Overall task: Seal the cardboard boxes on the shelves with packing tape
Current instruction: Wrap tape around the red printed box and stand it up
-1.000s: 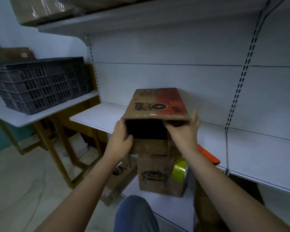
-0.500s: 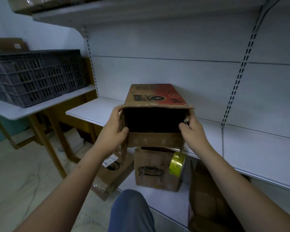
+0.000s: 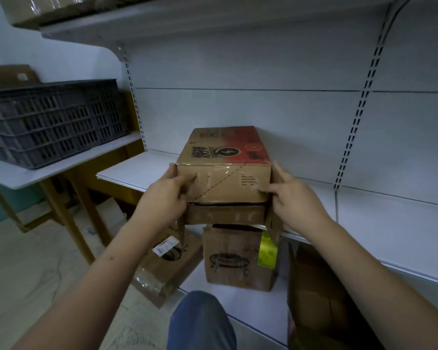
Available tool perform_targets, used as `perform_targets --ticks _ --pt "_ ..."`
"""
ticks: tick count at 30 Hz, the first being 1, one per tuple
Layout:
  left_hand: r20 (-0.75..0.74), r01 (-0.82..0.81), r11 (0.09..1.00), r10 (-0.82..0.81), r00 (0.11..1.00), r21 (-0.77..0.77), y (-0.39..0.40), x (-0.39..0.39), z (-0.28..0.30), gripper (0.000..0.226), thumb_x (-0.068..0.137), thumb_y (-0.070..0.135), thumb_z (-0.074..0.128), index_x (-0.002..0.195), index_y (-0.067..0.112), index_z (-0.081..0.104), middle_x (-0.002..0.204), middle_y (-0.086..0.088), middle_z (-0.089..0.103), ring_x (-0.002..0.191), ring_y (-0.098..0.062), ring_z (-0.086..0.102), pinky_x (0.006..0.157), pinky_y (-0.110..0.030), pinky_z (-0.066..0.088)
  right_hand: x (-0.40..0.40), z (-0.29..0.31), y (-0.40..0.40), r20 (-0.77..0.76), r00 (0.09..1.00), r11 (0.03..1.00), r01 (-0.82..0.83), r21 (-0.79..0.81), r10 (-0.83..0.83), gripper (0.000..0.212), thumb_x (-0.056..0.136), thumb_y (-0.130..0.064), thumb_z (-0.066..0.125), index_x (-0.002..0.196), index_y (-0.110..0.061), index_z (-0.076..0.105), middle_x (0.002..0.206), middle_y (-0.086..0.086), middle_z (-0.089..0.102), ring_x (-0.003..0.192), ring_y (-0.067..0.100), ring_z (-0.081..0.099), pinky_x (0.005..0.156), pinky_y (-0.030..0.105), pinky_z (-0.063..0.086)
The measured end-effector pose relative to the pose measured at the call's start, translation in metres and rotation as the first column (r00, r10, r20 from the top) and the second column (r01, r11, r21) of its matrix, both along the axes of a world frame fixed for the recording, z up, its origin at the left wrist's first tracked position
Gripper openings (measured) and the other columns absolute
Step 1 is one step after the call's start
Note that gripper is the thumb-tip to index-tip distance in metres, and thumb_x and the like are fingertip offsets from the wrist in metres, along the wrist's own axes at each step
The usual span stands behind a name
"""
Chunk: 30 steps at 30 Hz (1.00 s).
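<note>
Far left, a dark slatted plastic crate sits on a white table, well apart from the work. My left hand is on the near-left corner of the printed cardboard box, fingers curled loosely, index and thumb pressing the top flap down against the near face; it pins the flap, not a full grip. The box sits at the near edge of the middle white shelf, its open end facing me, a dark gap showing above the bottom flap. I judge it light and probably empty, stiff corrugated but with springy flaps, and the glossy film on the flap looks slippery; best held at the flap corners, pushing inward. My right hand is at the near-right corner, index finger stretched onto the flap, other fingers loosely bent beside the right side flap, gripping nothing. Below, a roll of yellow tape rests against a lower brown box.
</note>
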<state>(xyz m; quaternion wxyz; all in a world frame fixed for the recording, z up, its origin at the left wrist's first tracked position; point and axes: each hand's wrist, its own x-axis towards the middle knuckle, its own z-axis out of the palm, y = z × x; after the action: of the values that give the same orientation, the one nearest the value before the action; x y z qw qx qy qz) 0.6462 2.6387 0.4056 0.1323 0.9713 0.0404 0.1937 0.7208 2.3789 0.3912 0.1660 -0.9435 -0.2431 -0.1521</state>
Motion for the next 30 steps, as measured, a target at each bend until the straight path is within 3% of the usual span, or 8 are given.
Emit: perform_targets --ticks 5,9,12,14,17,20,22,30 --pt "-0.167 -0.173 0.985 0.173 0.971 0.015 -0.037 0.015 -0.001 0.049 0.093 0.017 0.058 0.140 0.019 0.045 0.163 -0.024 -0.006 0.098 -0.031 0.067 0.088 -0.034 0.055 -0.018 0.009 0.039 -0.073 0.984 0.976 0.147 -0.163 -0.161 0.049 0.089 -0.008 0.052 0.137 -0.020 0.054 0.161 0.024 -0.015 0.083 0.029 0.065 0.072 0.032 0.055" --pt "-0.294 -0.080 0.994 0.054 0.954 -0.076 -0.026 0.021 0.009 0.088 0.089 0.007 0.067 0.154 0.024 0.012 0.159 -0.020 -0.030 0.104 -0.031 0.066 0.090 -0.032 0.055 -0.006 0.011 0.032 -0.176 0.982 0.997 -0.070 -0.042 0.062 0.091 0.085 -0.015 0.067 0.156 -0.031 0.013 0.162 0.012 -0.022 0.092 0.025 0.066 0.077 0.034 0.057" --pt "-0.125 0.008 0.998 -0.015 0.992 -0.054 -0.009 0.024 0.004 0.100 0.089 0.015 0.071 0.156 0.033 -0.001 0.160 -0.023 0.004 0.087 -0.026 0.068 0.080 -0.036 0.060 0.010 0.007 0.020 -0.046 0.992 0.993 -0.118 0.028 0.119 0.100 0.086 -0.028 0.072 0.157 -0.028 0.002 0.161 0.003 0.018 0.113 0.026 0.061 0.088 0.037 0.053" --pt "0.056 -0.037 0.999 0.036 0.998 0.004 0.001 0.031 -0.003 0.100 0.083 0.034 0.078 0.155 0.033 0.009 0.147 -0.016 0.028 0.098 -0.029 0.065 0.082 -0.041 0.059 0.023 0.005 0.016 0.137 0.990 0.999 -0.025 -0.041 0.030 0.089 0.087 -0.041 0.070 0.156 -0.028 0.015 0.149 -0.002 0.032 0.113 0.025 0.056 0.083 0.037 0.051" --pt "0.147 -0.119 0.989 0.105 0.983 0.090 0.008 0.042 -0.018 0.089 0.078 0.055 0.075 0.149 0.030 0.028 0.142 -0.013 0.027 0.126 -0.035 0.044 0.098 -0.046 0.050 0.043 -0.004 0.017 0.277 0.961 0.999 0.025 -0.035 -0.015 0.079 0.081 -0.054 0.070 0.149 -0.027 0.038 0.136 0.000 0.038 0.118 0.027 0.045 0.096 0.039 0.046" --pt "0.117 -0.059 0.977 0.084 0.990 -0.203 0.008 0.055 -0.033 0.083 0.079 0.049 0.077 0.144 0.032 0.029 0.150 -0.011 0.026 0.130 -0.038 0.047 0.100 -0.048 0.051 0.054 -0.025 0.026 0.194 0.981 0.983 -0.027 0.183 -0.009 0.074 0.082 -0.049 0.072 0.146 -0.027 0.040 0.147 0.004 0.032 0.128 0.030 0.041 0.103 0.045 0.046" --pt "0.129 -0.004 0.935 0.053 0.990 -0.355 0.004 0.061 -0.039 0.084 0.080 0.044 0.078 0.143 0.034 0.024 0.149 -0.008 0.039 0.125 -0.031 0.056 0.095 -0.046 0.054 0.057 -0.038 0.033 0.126 0.991 0.950 -0.079 0.301 0.043 0.075 0.085 -0.045 0.070 0.147 -0.027 0.032 0.157 0.004 0.019 0.133 0.029 0.042 0.099 0.043 0.050" --pt "0.281 -0.066 0.941 0.165 0.946 -0.331 -0.011 0.066 -0.061 0.090 0.074 0.055 0.080 0.141 0.036 0.022 0.140 -0.006 0.051 0.112 -0.029 0.064 0.080 -0.042 0.058 0.058 -0.051 0.047 0.078 0.996 0.916 0.000 0.402 -0.034 0.080 0.085 -0.045 0.070 0.148 -0.031 0.023 0.141 0.011 0.043 0.114 0.033 0.058 0.086 0.041 0.052"
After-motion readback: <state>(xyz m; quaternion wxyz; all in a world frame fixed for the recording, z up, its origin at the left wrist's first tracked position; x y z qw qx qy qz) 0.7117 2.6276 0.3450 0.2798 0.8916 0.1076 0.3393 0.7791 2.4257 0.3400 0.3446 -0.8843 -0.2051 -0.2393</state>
